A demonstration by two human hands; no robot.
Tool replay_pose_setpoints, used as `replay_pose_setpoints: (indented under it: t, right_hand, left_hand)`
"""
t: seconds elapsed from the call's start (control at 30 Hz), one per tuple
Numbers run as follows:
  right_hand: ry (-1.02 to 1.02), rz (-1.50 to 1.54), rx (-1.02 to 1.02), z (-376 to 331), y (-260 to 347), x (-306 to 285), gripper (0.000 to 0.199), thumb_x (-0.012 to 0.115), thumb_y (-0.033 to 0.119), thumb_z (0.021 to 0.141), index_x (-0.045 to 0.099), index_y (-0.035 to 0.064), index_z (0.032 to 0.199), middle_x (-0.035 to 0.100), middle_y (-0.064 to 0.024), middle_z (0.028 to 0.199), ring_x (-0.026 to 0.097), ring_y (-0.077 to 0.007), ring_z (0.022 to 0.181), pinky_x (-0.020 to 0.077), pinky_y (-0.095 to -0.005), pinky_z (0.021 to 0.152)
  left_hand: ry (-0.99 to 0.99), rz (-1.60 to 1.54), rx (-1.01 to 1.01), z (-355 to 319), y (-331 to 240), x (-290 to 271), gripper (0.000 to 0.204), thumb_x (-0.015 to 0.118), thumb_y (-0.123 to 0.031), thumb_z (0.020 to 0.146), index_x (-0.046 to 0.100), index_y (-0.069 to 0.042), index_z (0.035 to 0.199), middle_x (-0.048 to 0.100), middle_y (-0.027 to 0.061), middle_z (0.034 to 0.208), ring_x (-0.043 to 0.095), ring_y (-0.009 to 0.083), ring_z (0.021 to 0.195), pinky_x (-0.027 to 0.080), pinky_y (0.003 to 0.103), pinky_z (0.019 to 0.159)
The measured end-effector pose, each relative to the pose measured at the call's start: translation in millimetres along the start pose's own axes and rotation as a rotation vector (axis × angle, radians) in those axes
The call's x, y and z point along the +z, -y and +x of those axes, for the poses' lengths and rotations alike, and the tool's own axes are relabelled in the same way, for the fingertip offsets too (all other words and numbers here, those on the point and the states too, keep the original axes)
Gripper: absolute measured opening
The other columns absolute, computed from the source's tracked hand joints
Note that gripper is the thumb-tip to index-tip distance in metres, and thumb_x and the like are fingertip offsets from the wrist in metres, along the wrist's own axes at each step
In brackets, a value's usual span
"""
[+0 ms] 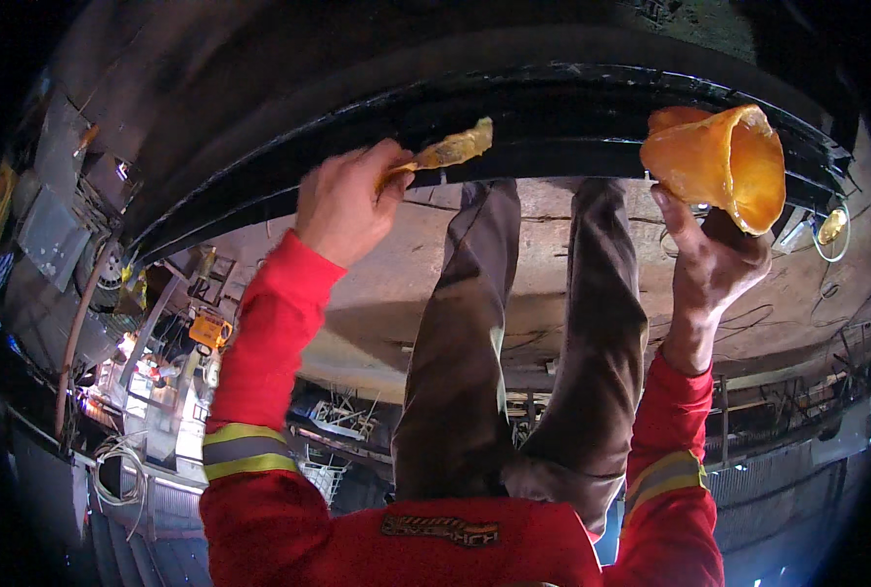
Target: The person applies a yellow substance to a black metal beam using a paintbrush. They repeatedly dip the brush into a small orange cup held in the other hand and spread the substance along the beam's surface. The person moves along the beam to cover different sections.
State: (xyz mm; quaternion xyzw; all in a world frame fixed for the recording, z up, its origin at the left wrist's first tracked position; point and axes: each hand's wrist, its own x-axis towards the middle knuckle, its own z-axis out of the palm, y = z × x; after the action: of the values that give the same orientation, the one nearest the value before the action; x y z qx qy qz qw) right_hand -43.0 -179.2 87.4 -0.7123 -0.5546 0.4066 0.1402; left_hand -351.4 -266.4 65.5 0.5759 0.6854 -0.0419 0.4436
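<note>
My left hand (350,203) is closed around one end of a short, flat strip (457,149) smeared with yellow paste. Its free end points right, in front of a long black beam (553,157). Whether the strip is a brush or a scraper cannot be made out. On the right, my right hand (706,256) grips an orange-yellow cup-like container (694,161) from below. The container is tilted, with its uneven mouth facing right and yellowish smears along the rim. Part of the right fingers is hidden behind it. Strip and container are well apart.
The black beam curves across in front of me, with glossy patches. Below, cables lie on a brown floor (543,264). At left stand a yellow box-shaped device (209,329), a brown pole (81,323) and a coiled pale cable (120,472). A lamp-like fitting (832,227) is at far right.
</note>
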Motion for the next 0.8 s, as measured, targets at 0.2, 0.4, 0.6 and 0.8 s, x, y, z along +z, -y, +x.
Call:
replay_pose_setpoints:
  t: [0.2,0.4,0.6,0.8]
  right_hand:
    - [-0.043,0.138,-0.082,-1.2,-7.3,-4.3,0.043,0.085,0.004,0.067,0.065,-0.0051,0.105,0.071,-0.0067,0.096,0.064,-0.0130,0.086,0.0481,-0.0274,0.083]
    - [-0.028,0.078,-0.057,-5.0,-6.5,-3.5,0.043,0.087,0.007,0.066,0.066,-0.0052,0.101,0.071,-0.0054,0.093,0.064,-0.0119,0.084,0.0479,-0.0268,0.081]
    - [0.024,0.037,-0.039,-8.5,11.7,14.0,0.046,0.089,0.010,0.065,0.066,-0.0054,0.102,0.070,-0.0043,0.091,0.063,-0.0113,0.082,0.0476,-0.0269,0.081]
    - [-0.014,0.126,-0.131,-10.5,2.7,22.6,0.050,0.088,0.008,0.065,0.065,-0.0053,0.106,0.070,-0.0055,0.096,0.063,-0.0122,0.084,0.0482,-0.0280,0.082]
  left_hand:
    - [-0.084,-0.249,-0.232,-58.1,6.7,57.1,0.011,0.065,-0.017,0.086,0.064,-0.012,0.096,0.068,0.0149,0.082,0.066,0.0362,0.078,0.052,0.043,0.067]
    - [-0.176,0.123,-0.152,-40.4,61.5,-14.6,0.015,0.067,-0.015,0.083,0.066,-0.009,0.097,0.069,0.0129,0.090,0.066,0.0337,0.082,0.052,0.042,0.068]
    - [0.071,0.560,0.191,34.7,76.4,-6.9,0.025,0.067,-0.008,0.074,0.067,-0.013,0.099,0.066,0.0100,0.086,0.066,0.0310,0.079,0.053,0.043,0.067]
    - [0.313,0.630,0.349,56.0,60.4,-40.6,0.026,0.067,-0.006,0.073,0.069,-0.015,0.097,0.067,0.0101,0.076,0.067,0.0305,0.076,0.053,0.042,0.064]
